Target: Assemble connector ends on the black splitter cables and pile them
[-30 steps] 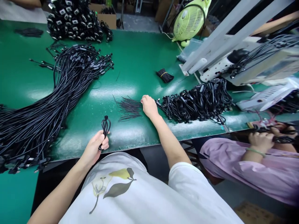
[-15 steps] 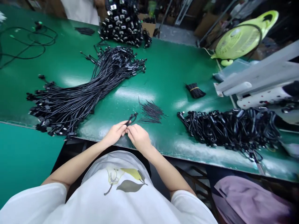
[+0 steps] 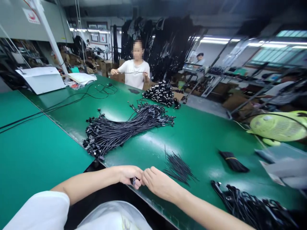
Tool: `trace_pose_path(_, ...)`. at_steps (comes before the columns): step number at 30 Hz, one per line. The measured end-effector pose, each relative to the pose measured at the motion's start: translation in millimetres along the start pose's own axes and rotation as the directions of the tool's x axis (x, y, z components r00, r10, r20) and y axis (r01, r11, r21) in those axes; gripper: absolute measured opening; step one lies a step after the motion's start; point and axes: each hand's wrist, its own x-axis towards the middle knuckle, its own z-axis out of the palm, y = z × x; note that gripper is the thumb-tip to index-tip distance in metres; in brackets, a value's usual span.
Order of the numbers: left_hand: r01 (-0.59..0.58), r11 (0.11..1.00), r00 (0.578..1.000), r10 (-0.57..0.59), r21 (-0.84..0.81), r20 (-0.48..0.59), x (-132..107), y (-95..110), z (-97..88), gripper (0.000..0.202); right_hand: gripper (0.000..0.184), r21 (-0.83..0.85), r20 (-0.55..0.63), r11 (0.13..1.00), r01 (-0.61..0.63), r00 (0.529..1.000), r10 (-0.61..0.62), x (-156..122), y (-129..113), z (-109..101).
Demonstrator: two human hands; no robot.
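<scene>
My left hand (image 3: 130, 175) is closed around a black cable (image 3: 133, 181), whose metal plug end pokes out below the fingers. Pressed up against it, my right hand (image 3: 153, 182) has its fingers pinched together; what lies between them is hidden. Both hands are over the table's front edge. Just beyond my right hand lies a loose pile of thin black ties (image 3: 179, 167). A large bundle of straight black cables (image 3: 134, 127) with plugs at both ends is spread on the green table (image 3: 196, 131), beyond my left hand.
Coiled black cables (image 3: 254, 204) lie at the right, near a banded bundle of ties (image 3: 233, 161) and a green fan (image 3: 275, 126). A heap of black cables (image 3: 160, 92) is at the far edge. Across the table, a person (image 3: 136, 68) stretches a cable between two hands.
My view has tilted up and turned left, bringing the co-worker and room into sight. The looped cable that stuck up above my hands now shows only its plug, below the left fingers.
</scene>
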Motion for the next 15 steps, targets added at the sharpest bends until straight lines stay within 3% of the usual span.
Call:
trace_pose_path(4, 0.022, 0.997, 1.000, -0.023, -0.068, -0.016, -3.3, -1.1, 4.5, 0.023, 0.020, -0.061, 0.042, 0.998, -0.001, 0.999, 0.003, 5.0, -9.2, -5.4)
trace_pose_path(7, -0.012, 0.995, 0.997, 0.005, -0.095, -0.075, -3.8, -0.9, 9.0, 0.024, 0.024, -0.111, 0.142, 0.993, -0.038, 0.988, 0.054, 8.3, -13.1, -9.1)
trace_pose_path(11, -0.074, 0.990, 0.985, 0.054, -0.118, -0.161, -4.1, -2.0, 13.3, 0.022, 0.017, -0.095, 0.308, 0.995, 0.023, 0.951, 0.008, 13.9, -12.0, -15.8)
trace_pose_path(15, -0.138, 0.978, 0.956, 0.090, -0.158, -0.280, 0.5, -6.1, 15.5, 0.021, 0.013, -0.064, 0.413, 0.997, -0.043, 0.908, 0.066, 20.6, -11.4, -14.8)
